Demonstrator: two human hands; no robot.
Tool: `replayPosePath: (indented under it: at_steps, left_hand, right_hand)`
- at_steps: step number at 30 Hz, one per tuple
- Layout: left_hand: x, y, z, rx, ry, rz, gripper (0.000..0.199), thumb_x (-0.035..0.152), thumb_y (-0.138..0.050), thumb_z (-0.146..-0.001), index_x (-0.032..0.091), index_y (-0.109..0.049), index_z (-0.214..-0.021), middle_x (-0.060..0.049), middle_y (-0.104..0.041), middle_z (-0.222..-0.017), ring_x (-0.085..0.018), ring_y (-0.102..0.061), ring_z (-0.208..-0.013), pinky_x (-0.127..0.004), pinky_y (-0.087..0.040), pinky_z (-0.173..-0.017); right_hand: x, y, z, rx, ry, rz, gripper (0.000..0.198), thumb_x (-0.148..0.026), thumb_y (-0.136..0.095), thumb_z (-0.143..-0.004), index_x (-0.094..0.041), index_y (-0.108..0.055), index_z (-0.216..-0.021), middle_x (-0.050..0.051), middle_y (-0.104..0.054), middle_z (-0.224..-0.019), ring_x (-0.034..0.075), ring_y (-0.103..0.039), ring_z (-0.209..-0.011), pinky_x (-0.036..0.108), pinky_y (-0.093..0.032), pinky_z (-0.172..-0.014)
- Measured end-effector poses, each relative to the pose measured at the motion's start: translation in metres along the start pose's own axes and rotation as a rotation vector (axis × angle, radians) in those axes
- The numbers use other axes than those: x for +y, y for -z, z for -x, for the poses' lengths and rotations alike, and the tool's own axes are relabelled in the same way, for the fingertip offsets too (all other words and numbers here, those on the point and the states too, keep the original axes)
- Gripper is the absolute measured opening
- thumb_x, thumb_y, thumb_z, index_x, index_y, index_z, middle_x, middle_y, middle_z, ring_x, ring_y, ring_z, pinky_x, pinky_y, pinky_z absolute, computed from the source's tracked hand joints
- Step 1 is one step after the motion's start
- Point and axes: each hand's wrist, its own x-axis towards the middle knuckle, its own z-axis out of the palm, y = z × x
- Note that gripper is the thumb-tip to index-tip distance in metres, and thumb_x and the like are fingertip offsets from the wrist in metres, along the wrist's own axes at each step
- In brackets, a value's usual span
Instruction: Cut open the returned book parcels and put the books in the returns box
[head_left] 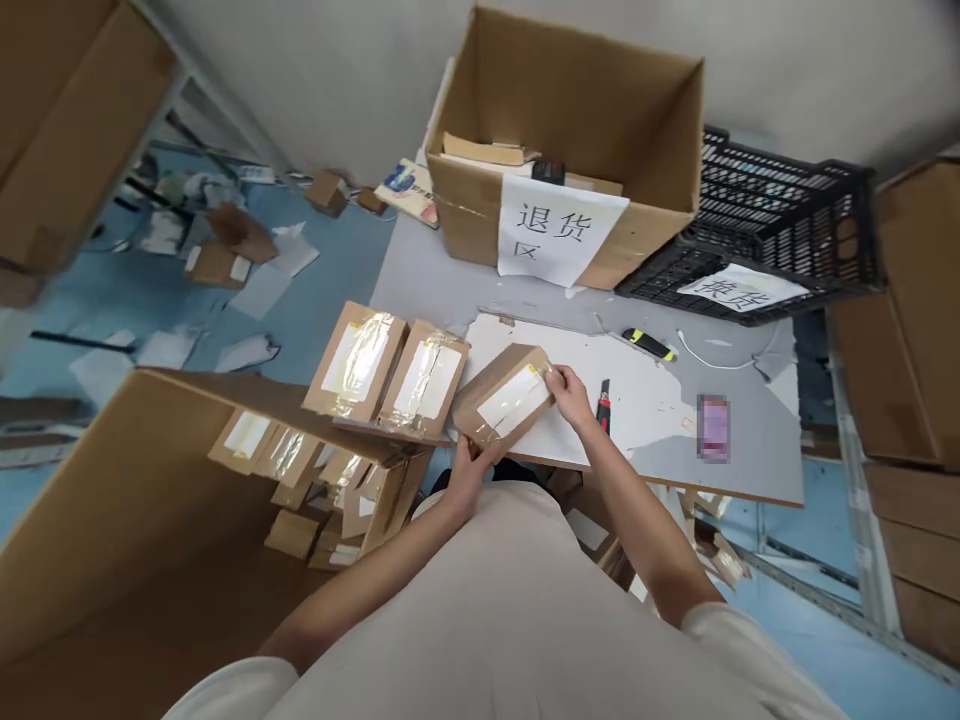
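Observation:
A taped cardboard box (507, 398) with a white label sits tilted at the table's front edge, between my two hands. My left hand (469, 474) grips its near left corner, the fingers partly hidden underneath. At the far right corner, by the label's end, my right hand (570, 398) pinches the box. Two similar boxes stand side by side to the left, a larger one (358, 362) and a narrower one (424, 382). A red and black utility knife (604, 406) lies just right of my right hand. Farther back is a black and yellow cutter (649, 345).
On the table (757, 470) stand a big open carton (465, 225) with a handwritten sheet and a black plastic crate (795, 240). A pixelated purple item (713, 428) lies at right. Below left, a large open box (90, 520) holds several parcels. Paper scraps litter the blue floor (315, 300).

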Motion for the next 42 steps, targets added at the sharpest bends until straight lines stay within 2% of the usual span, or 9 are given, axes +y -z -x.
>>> replayPosePath:
  at_steps: [5, 9, 14, 18, 24, 28, 32, 38, 42]
  left_hand:
    - [0.009, -0.012, -0.029, -0.161, -0.166, -0.298, 0.068, 0.033, -0.070, -0.074, 0.027, -0.043, -0.136, -0.006, -0.057, -0.133, -0.022, -0.051, -0.123, -0.035, -0.039, -0.105]
    - [0.008, -0.015, -0.062, -0.115, -0.273, -0.490, 0.072, 0.034, -0.070, -0.074, 0.022, -0.040, -0.138, -0.009, -0.055, -0.134, -0.024, -0.051, -0.124, -0.036, -0.038, -0.106]
    - [-0.001, -0.010, -0.098, -0.077, -0.368, -0.617, 0.065, 0.038, -0.064, -0.079, 0.014, -0.042, -0.136, -0.015, -0.054, -0.135, -0.025, -0.051, -0.125, -0.038, -0.036, -0.107]
    - [-0.005, -0.014, -0.107, -0.098, -0.472, -0.635, 0.059, 0.040, -0.059, -0.083, 0.016, -0.046, -0.135, -0.013, -0.058, -0.131, -0.025, -0.052, -0.124, -0.040, -0.035, -0.108]
    - [-0.004, -0.016, -0.104, -0.090, -0.451, -0.609, 0.065, 0.042, -0.061, -0.082, 0.018, -0.043, -0.139, -0.012, -0.050, -0.141, -0.025, -0.044, -0.132, -0.039, -0.028, -0.113]
    - [-0.005, -0.004, -0.098, -0.146, -0.381, -0.637, 0.089, 0.040, -0.076, -0.067, 0.018, -0.037, -0.144, -0.013, -0.040, -0.149, -0.028, -0.036, -0.138, -0.041, -0.026, -0.114]
    - [-0.005, 0.006, -0.092, -0.224, -0.366, -0.688, 0.106, 0.031, -0.086, -0.051, 0.021, -0.037, -0.144, -0.013, -0.041, -0.148, -0.031, -0.037, -0.137, -0.045, -0.030, -0.112]
    - [-0.003, 0.009, -0.096, -0.198, -0.341, -0.744, 0.101, 0.025, -0.082, -0.054, 0.021, -0.036, -0.144, -0.014, -0.047, -0.143, -0.030, -0.044, -0.132, -0.045, -0.035, -0.108]
    - [-0.006, 0.010, -0.105, -0.208, -0.371, -0.779, 0.078, 0.026, -0.075, -0.062, 0.020, -0.048, -0.135, -0.012, -0.060, -0.130, -0.028, -0.053, -0.123, -0.042, -0.039, -0.104]
  right_hand:
    - [0.038, 0.037, 0.053, 0.170, -0.095, -0.003, 0.057, -0.056, -0.054, -0.079, -0.019, -0.057, -0.123, 0.011, -0.066, -0.118, 0.027, -0.059, -0.108, 0.042, -0.045, -0.096]
    - [0.055, 0.040, 0.079, 0.199, -0.152, -0.039, 0.062, -0.057, -0.053, -0.079, -0.018, -0.054, -0.128, 0.011, -0.067, -0.115, 0.027, -0.063, -0.101, 0.041, -0.051, -0.088]
    - [0.056, 0.035, 0.080, 0.195, -0.167, 0.071, 0.058, -0.055, -0.049, -0.082, -0.017, -0.055, -0.126, 0.013, -0.069, -0.108, 0.027, -0.066, -0.095, 0.041, -0.051, -0.086]
    - [0.061, 0.043, 0.065, 0.099, -0.171, -0.023, 0.056, -0.055, -0.053, -0.081, -0.017, -0.053, -0.122, 0.013, -0.068, -0.107, 0.024, -0.067, -0.090, 0.038, -0.054, -0.080]
    - [0.074, 0.046, 0.056, -0.019, -0.245, -0.210, 0.056, -0.055, -0.057, -0.079, -0.021, -0.049, -0.123, 0.013, -0.063, -0.117, 0.023, -0.064, -0.099, 0.036, -0.057, -0.073]
    - [0.077, 0.043, 0.062, -0.012, -0.222, -0.268, 0.055, -0.055, -0.055, -0.081, -0.022, -0.050, -0.124, 0.013, -0.060, -0.123, 0.025, -0.062, -0.107, 0.040, -0.055, -0.085]
    - [0.086, 0.049, 0.067, -0.088, -0.141, -0.364, 0.057, -0.052, -0.058, -0.080, -0.025, -0.049, -0.130, 0.012, -0.055, -0.134, 0.026, -0.058, -0.116, 0.045, -0.048, -0.098]
    - [0.107, 0.053, 0.064, -0.192, -0.122, -0.398, 0.090, -0.031, -0.082, -0.055, -0.033, -0.043, -0.136, 0.009, -0.046, -0.144, 0.028, -0.046, -0.131, 0.051, -0.039, -0.106]
    - [0.110, 0.042, 0.059, -0.176, -0.121, -0.410, 0.087, -0.025, -0.079, -0.057, -0.029, -0.042, -0.136, 0.010, -0.051, -0.138, 0.025, -0.054, -0.122, 0.047, -0.040, -0.106]
